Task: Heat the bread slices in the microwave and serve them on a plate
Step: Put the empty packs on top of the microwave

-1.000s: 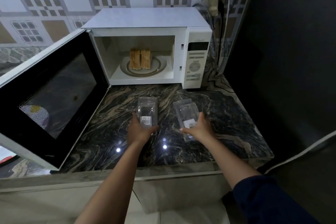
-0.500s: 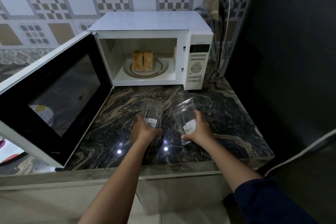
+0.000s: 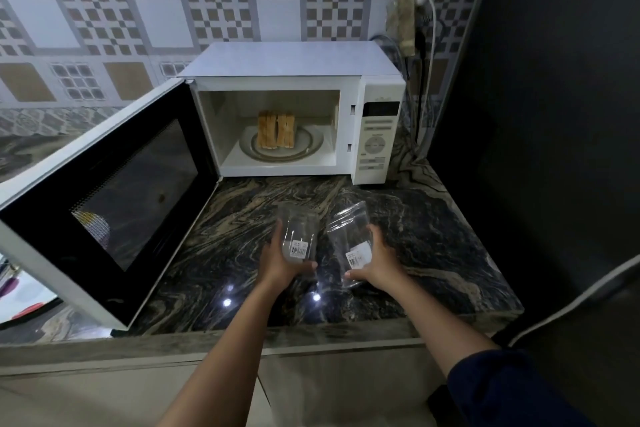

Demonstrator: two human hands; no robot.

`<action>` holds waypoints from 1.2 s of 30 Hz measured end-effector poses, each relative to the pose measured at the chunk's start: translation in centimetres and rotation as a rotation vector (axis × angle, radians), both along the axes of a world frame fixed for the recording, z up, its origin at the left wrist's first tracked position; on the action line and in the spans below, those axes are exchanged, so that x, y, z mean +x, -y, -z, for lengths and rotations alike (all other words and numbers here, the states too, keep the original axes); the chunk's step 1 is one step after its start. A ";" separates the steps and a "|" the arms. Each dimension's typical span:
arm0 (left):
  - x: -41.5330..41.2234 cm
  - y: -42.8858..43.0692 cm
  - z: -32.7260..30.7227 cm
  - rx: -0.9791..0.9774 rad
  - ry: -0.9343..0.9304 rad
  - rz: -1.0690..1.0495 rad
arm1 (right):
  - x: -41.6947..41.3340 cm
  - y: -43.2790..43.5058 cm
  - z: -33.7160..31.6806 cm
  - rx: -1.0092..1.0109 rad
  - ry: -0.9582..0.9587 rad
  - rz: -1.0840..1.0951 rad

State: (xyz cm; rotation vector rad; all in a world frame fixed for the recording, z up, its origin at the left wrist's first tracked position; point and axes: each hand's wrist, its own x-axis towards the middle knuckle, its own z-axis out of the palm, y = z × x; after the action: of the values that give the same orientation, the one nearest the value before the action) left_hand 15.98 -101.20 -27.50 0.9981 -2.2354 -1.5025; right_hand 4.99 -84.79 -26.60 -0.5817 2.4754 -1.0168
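Note:
A white microwave (image 3: 379, 139) stands at the back of the dark marble counter (image 3: 450, 253), its door (image 3: 114, 198) swung wide open to the left. Inside, several bread slices (image 3: 276, 130) stand upright on the round turntable plate (image 3: 311, 146). In front of the microwave my left hand (image 3: 280, 263) holds a clear plastic container (image 3: 298, 236) with a white label. My right hand (image 3: 379, 262) holds a second clear plastic container (image 3: 349, 239), tilted to the left. Both containers look empty and are lifted just above the counter.
The open door juts out over the counter's left part. A dark tall surface (image 3: 554, 114) walls off the right side. A cable and socket strip (image 3: 407, 10) hang on the tiled wall behind the microwave's right corner. The counter's front edge (image 3: 311, 333) runs below my wrists.
Both hands have picked the two clear containers up off the counter and tilted them; the right one leans further left. The view has shifted slightly downward.

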 end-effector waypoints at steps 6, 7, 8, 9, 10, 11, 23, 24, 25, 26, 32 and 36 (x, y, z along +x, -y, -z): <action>0.9 0.5 -2.1 0.223 -0.254 0.023 | 0.4 0.5 -1.9 -0.173 -0.035 -0.005; 0.9 0.7 -3.0 0.242 -0.300 0.025 | 0.3 0.7 -2.6 -0.222 -0.051 -0.015; 1.1 0.9 -3.9 0.248 -0.343 0.009 | 0.1 0.8 -3.6 -0.265 -0.067 -0.025; 1.2 1.3 -4.9 0.243 -0.377 -0.012 | 0.0 0.9 -4.7 -0.309 -0.091 -0.037; 1.3 1.6 -6.2 0.229 -0.399 -0.027 | -0.2 1.1 -5.9 -0.352 -0.118 -0.044; 1.3 2.0 -7.5 0.212 -0.415 -0.030 | -0.3 1.4 -7.0 -0.393 -0.151 -0.051; -4.4 7.4 -20.7 0.116 -0.632 0.015 | -4.9 5.1 -20.7 -0.576 -0.270 -0.099; -4.9 7.9 -21.5 0.149 -0.633 0.030 | -5.6 5.7 -21.5 -0.575 -0.270 -0.085; -5.6 8.5 -22.2 0.174 -0.628 0.040 | -6.4 6.3 -22.2 -0.573 -0.266 -0.068; -6.3 9.1 -22.9 0.191 -0.620 0.043 | -7.2 7.0 -23.0 -0.570 -0.258 -0.050; -11.9 13.6 -25.8 0.068 -0.493 -0.031 | -13.2 12.2 -26.0 -0.572 -0.080 0.019; -15.4 17.8 -26.4 0.152 -0.420 -0.007 | -16.7 15.4 -27.0 -0.446 -0.038 0.035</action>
State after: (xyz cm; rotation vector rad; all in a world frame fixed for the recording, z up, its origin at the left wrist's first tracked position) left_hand 0.59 -119.02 -1.14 0.6492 -1.8456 -1.7128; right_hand -11.70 -100.17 0.36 -0.6947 2.3012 -1.6017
